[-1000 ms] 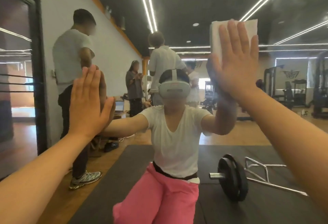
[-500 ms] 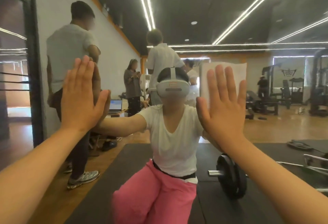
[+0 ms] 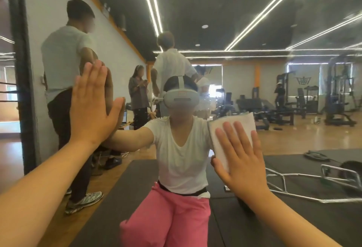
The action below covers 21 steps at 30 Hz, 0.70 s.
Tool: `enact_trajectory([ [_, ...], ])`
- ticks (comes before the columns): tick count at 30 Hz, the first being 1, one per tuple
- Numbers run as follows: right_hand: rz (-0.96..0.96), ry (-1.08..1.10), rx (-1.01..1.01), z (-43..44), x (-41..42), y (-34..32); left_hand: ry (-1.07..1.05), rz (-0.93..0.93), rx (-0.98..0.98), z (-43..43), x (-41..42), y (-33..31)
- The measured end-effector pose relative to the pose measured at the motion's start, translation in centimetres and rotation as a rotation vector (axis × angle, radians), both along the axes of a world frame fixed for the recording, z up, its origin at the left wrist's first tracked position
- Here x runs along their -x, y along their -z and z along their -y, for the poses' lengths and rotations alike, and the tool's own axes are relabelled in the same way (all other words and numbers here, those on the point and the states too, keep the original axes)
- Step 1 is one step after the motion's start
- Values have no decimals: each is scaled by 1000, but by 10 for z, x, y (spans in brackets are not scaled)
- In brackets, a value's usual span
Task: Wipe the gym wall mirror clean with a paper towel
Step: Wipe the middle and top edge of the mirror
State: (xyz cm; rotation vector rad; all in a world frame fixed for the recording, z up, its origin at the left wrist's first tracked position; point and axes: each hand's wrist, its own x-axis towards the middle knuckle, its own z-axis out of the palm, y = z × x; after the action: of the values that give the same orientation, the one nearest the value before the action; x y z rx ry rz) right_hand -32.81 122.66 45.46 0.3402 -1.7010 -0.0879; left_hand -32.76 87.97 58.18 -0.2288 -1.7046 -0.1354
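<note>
Right hand (image 3: 242,160), fingers straight, presses folded white paper towel (image 3: 229,129) flat on gym wall mirror (image 3: 254,21), lower right; left hand (image 3: 92,109), flat-palmed, braces at centre left.

We see a white-shirted person (image 3: 64,60) standing left. Weight machines (image 3: 339,98) stand far right; a metal frame (image 3: 323,200) lies on the dark mat (image 3: 293,227).

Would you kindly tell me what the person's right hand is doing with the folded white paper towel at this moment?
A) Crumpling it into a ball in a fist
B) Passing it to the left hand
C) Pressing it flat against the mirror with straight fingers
C: the right hand lies flat, fingers straight, over the folded white paper towel against the gym wall mirror, apart from the bare left hand.
</note>
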Motion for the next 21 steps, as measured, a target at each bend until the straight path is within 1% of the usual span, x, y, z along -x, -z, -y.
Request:
enact_trajectory([
  [4,-2,-5,-102,-8,-1,-36,26,5,-5,0,0,0],
  [9,27,72,-170,-7,-2,-98,12,-5,6,0,1,1],
  [12,22,65,-123,-1,0,-155,11,-14,6,0,2,1],
  [16,54,115,49,10,-2,-230,24,-25,-2,-2,1,2],
  [19,54,106,140,26,1,-236,18,-18,-2,0,1,2],
  [21,45,90,124,33,1,-223,14,-11,-6,0,2,1],
])
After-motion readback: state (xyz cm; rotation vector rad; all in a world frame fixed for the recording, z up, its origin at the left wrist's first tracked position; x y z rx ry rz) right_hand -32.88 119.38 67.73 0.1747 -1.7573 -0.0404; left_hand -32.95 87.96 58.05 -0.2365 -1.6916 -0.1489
